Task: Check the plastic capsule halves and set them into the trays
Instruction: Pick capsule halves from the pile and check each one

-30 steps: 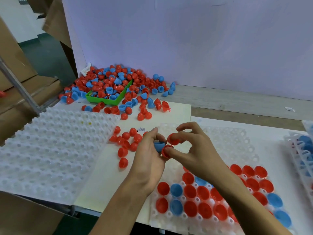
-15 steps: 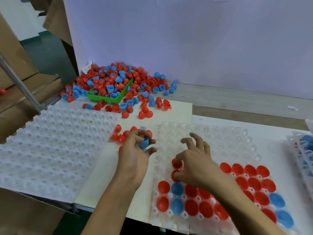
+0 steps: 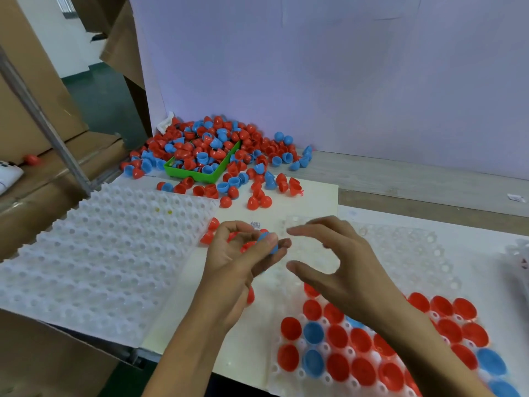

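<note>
**Q:** Two trays are in view. Which one is being filled?

**A:** Reading left to right: the white dimpled tray (image 3: 94, 253) on the left holds no capsule halves that can be seen. Behind it, at the back of the bench, lies the heap of red and blue halves (image 3: 217, 150) around a green bin (image 3: 200, 174). At centre, the left hand (image 3: 237, 265) pinches a blue half (image 3: 267, 243) between thumb and fingertips, above a few loose red halves (image 3: 210, 232) on the cream board (image 3: 309, 196). Just to its right, the right hand (image 3: 340, 270) hovers with thumb and fingers spread wide and curved, holding nothing. Below and right of it, the clear tray (image 3: 400, 253) is the one being filled; its near rows already carry red and blue halves, open side up.

**Q:** What is the step in hand, and how is it done well?

**A:** Most likely the check of the blue half, before it is seated. Turn it so that rim and inside face the eye, and look for cracks or flash. Then pass it to the right hand, or carry it straight over, and press it open side up into the next free pocket beside the filled rows. Keep the wrist high, so that halves already seated are not knocked out.
</note>
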